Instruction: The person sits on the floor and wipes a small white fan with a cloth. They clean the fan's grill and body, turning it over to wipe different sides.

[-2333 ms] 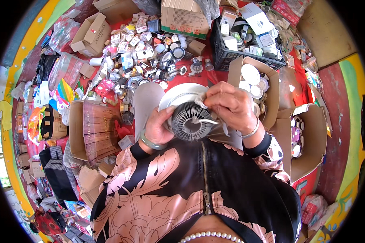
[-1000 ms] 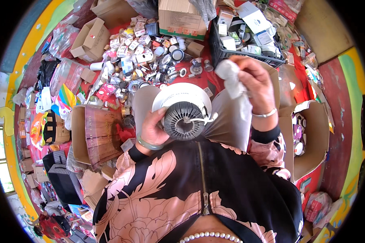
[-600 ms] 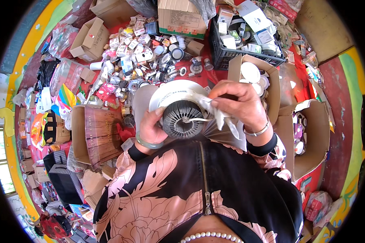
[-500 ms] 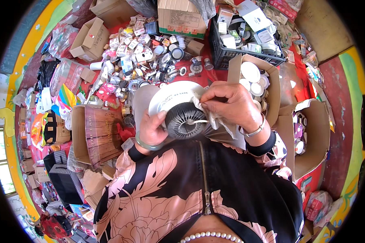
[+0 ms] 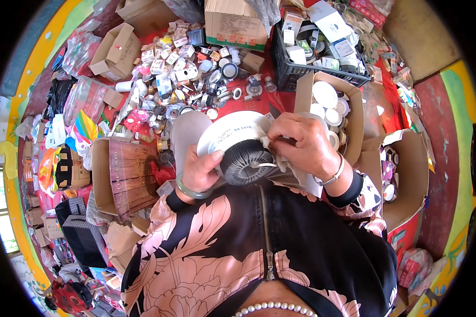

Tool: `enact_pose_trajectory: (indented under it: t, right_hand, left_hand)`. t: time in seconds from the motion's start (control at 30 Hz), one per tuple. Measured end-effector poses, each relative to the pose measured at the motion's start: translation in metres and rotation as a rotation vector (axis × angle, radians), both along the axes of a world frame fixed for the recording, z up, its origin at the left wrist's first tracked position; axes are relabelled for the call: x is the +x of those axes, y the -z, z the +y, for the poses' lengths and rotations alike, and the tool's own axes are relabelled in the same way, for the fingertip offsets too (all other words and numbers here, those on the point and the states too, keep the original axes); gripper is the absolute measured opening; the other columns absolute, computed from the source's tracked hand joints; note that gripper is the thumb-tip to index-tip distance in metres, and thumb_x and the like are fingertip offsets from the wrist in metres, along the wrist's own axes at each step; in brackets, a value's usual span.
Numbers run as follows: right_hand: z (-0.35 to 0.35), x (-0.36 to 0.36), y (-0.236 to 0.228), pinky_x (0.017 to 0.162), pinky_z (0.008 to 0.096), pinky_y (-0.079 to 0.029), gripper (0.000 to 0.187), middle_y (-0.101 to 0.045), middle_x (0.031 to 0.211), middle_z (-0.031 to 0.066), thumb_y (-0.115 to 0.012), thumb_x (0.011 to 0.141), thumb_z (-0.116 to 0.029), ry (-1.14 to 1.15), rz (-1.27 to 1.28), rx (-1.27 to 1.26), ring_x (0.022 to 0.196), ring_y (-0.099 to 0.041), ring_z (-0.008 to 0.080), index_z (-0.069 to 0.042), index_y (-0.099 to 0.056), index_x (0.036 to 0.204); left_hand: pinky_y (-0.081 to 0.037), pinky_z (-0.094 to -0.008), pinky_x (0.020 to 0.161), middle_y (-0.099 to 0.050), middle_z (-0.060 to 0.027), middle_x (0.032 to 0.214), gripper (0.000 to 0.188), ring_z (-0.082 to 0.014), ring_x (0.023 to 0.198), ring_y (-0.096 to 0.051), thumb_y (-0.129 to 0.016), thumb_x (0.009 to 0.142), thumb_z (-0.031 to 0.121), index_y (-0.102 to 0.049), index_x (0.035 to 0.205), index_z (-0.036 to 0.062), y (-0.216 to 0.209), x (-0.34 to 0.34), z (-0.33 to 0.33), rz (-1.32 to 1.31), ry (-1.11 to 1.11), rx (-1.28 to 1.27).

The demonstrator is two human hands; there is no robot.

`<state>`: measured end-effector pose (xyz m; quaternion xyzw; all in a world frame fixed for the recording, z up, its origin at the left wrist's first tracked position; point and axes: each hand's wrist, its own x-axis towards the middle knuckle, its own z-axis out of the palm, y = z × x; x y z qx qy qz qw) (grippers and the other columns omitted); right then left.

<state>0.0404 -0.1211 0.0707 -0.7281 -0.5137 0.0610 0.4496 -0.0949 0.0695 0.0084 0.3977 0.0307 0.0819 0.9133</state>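
A round downlight (image 5: 210,138) with a white rim and a black finned heat sink (image 5: 247,160) is held in front of my chest, heat sink turned toward me. A short white wire sticks out of the heat sink's middle. My left hand (image 5: 200,171) grips the lamp's left side, thumb on the rim near the fins. Pinched in my right hand (image 5: 304,143) is a crumpled whitish cloth (image 5: 283,162), pressed against the lamp's right side where rim and fins meet. The fingertips of my right hand are partly hidden by the cloth.
Beyond my hands lies a pile of small lamps and boxes (image 5: 185,74) on red sheeting. A black crate (image 5: 322,76) stands far right, near a carton (image 5: 305,100) of white round lamps. Another open carton (image 5: 410,182) sits to the right; a wood-patterned box (image 5: 129,174) is at left.
The downlight has shifted slightly right and tilted a little, with both hands following. My right hand and the cloth remain at its right edge.
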Motion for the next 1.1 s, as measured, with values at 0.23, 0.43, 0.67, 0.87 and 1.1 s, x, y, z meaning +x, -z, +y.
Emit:
enact_pose_trajectory:
  t: [0.23, 0.43, 0.67, 0.87, 1.1]
  right_hand:
    - [-0.001, -0.003, 0.021, 0.064, 0.0298, -0.045, 0.018, -0.056, 0.075, 0.0058, -0.064, 0.067, 0.011, -0.063, 0.288, 0.198, 0.072, -0.057, 0.0219, -0.003, -0.060, 0.078]
    - [0.001, 0.001, 0.021, 0.065, 0.0289, -0.045, 0.019, -0.058, 0.076, 0.0055, -0.067, 0.068, 0.009, -0.123, 0.153, 0.239, 0.074, -0.057, 0.0189, -0.002, -0.059, 0.082]
    - [0.011, -0.014, 0.011, 0.061, 0.0229, -0.045, 0.011, -0.059, 0.076, 0.0014, -0.065, 0.078, -0.002, 0.132, 0.635, 0.060, 0.070, -0.054, 0.0054, -0.001, -0.059, 0.087]
    - [-0.005, 0.008, -0.002, 0.061, 0.0195, -0.043, 0.007, -0.060, 0.078, 0.0006, -0.057, 0.084, 0.002, 0.332, 0.725, 0.445, 0.067, -0.053, 0.0046, 0.001, -0.061, 0.090]
    - [-0.008, -0.012, 0.006, 0.067, 0.0216, -0.047, 0.010, -0.064, 0.082, 0.0028, -0.063, 0.082, 0.001, 0.101, 0.504, 0.224, 0.075, -0.058, 0.0075, 0.001, -0.066, 0.091]
  left_hand:
    - [-0.048, -0.0350, 0.087, -0.062, -0.0158, 0.109, 0.039, -0.0222, 0.099, -0.061, -0.061, 0.084, 0.012, -0.053, 0.114, -0.0115, -0.005, -0.005, 0.000, 0.056, 0.048, -0.024]
    - [-0.048, -0.0346, 0.087, -0.061, -0.0157, 0.110, 0.039, -0.0219, 0.099, -0.061, -0.060, 0.085, 0.012, -0.052, 0.116, -0.0111, -0.010, -0.003, -0.001, 0.054, 0.044, -0.041]
    - [-0.049, -0.0361, 0.088, -0.060, -0.0160, 0.112, 0.037, -0.0225, 0.100, -0.060, -0.059, 0.087, 0.007, -0.050, 0.118, -0.0106, 0.009, -0.005, -0.009, 0.113, 0.113, -0.023]
    - [-0.047, -0.0402, 0.093, -0.058, -0.0189, 0.115, 0.043, -0.0276, 0.105, -0.059, -0.055, 0.086, 0.006, -0.043, 0.124, -0.0094, -0.003, -0.003, -0.006, -0.091, -0.056, -0.111]
    - [-0.044, -0.0439, 0.096, -0.055, -0.0186, 0.120, 0.061, -0.0311, 0.109, -0.056, -0.060, 0.082, 0.030, -0.041, 0.128, -0.0042, 0.023, -0.010, 0.007, -0.037, -0.215, -0.113]
